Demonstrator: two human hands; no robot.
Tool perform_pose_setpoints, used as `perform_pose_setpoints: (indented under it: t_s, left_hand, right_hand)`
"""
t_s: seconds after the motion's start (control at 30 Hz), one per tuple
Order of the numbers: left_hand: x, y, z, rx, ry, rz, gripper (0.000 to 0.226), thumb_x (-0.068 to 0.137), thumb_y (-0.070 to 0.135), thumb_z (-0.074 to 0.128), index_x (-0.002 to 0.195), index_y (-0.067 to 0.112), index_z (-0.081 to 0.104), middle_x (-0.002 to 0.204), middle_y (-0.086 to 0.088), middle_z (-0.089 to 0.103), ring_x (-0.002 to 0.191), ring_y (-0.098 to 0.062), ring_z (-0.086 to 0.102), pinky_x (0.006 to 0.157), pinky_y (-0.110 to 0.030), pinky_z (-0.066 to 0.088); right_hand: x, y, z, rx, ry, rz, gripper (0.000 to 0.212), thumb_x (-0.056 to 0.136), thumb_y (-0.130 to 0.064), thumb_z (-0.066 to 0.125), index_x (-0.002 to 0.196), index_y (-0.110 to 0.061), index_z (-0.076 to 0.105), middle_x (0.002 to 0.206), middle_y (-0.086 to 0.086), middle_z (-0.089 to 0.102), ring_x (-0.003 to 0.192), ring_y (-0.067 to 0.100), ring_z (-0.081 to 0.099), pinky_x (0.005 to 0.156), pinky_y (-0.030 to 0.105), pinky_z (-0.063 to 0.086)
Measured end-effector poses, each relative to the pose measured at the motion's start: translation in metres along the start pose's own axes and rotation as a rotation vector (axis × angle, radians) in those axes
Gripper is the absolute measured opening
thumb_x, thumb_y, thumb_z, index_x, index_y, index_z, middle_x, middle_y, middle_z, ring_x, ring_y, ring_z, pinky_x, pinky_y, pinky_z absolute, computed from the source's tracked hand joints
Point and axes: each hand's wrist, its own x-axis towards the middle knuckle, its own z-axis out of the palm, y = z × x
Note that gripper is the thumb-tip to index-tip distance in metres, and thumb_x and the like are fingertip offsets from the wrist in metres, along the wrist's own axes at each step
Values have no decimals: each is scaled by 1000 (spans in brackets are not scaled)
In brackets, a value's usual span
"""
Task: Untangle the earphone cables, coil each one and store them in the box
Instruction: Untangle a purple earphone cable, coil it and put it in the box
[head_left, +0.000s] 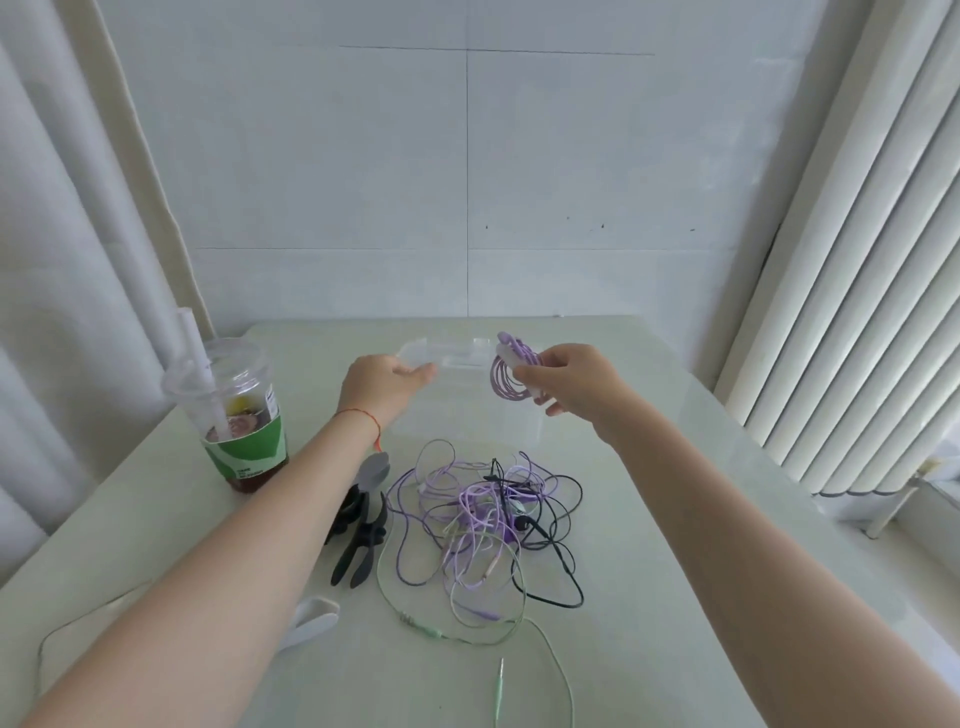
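Note:
A clear plastic box (470, 415) stands at the back middle of the table, with its see-through lid (447, 356) raised. My left hand (384, 382) holds the lid's left end. My right hand (566, 379) holds a coiled purple earphone cable (506, 382), bound with a white tie, above the box's right side. In front of the box lies a tangle of earphone cables (488, 519), purple, black and white. A pale green cable (519, 639) trails from the tangle toward the table's near edge.
An iced drink cup (234, 410) with a straw stands at the left. Black and grey cable clips (361, 525) lie beside my left forearm, a white one (311, 618) nearer. A thin wire (67, 631) loops at the near left. Vertical blinds (841, 260) hang on the right.

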Motion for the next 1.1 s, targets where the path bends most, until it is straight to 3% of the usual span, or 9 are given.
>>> perform_pose_setpoints:
  t_s: [0.13,0.23,0.3,0.37,0.53,0.6,0.77,0.93,1.1]
  left_hand:
    - [-11,-7,6,-22,8,4,66,79,64,65,120,12,65,126,-7,62,122,-24,52,99,-34,40]
    - [-16,-5,1,-6,15,30,45,86,52,62,105,12,69,108,-3,65,109,-24,56,90,-34,43]
    - [-22,-7,-2,-53,35,31,23,92,26,51,85,15,70,88,-5,64,89,-29,59,77,-33,47]
    - [-27,-10,-5,-142,39,4,29,90,14,44,93,17,73,84,-6,66,79,-29,64,80,-34,53]
    - [-31,-17,-4,-305,1,-13,19,93,26,47,100,21,64,71,-1,59,55,-25,61,69,-41,59]
    - [-30,-19,-3,-293,-16,3,20,96,31,45,102,21,61,70,-1,58,58,-22,57,70,-43,58]
    - [-29,-24,-4,-270,-31,7,21,95,28,40,104,25,60,86,-6,61,73,-24,59,76,-43,57]
    - [-30,-23,-6,-221,2,25,30,92,15,39,106,24,65,104,-10,65,82,-25,60,72,-31,47]
    - [-33,-18,-10,-130,67,13,34,92,12,39,112,19,67,124,-6,57,102,-24,59,87,-32,45]
  right_hand:
    - [6,-3,14,63,6,-21,24,83,-14,69,100,2,65,71,6,63,63,18,61,70,35,58]
    - [11,-6,26,82,27,-55,23,83,-14,67,102,-2,62,74,8,66,63,22,64,76,44,60]
    - [18,-12,35,69,38,-111,19,83,-17,67,100,-9,61,73,7,67,63,25,65,76,47,59]
    - [28,-20,45,-39,63,-197,18,82,-23,68,98,-16,61,75,3,67,68,29,67,73,45,57]
    - [52,-33,68,-567,-44,-239,23,78,-26,69,101,-25,64,87,-3,60,79,22,56,62,24,44]
    - [57,-34,75,-674,-72,-220,27,81,-19,68,107,-17,64,94,1,58,83,19,49,58,23,38]
    - [58,-32,84,-626,-155,-183,30,82,-29,68,110,-18,67,102,-2,60,95,17,56,82,24,43]
    - [48,-32,71,-597,-112,-179,24,87,-20,53,100,-22,73,106,-5,62,96,16,56,81,24,44]
    - [32,-29,57,-601,-73,-194,26,88,-19,50,98,-19,74,108,-3,69,97,19,62,83,28,50]
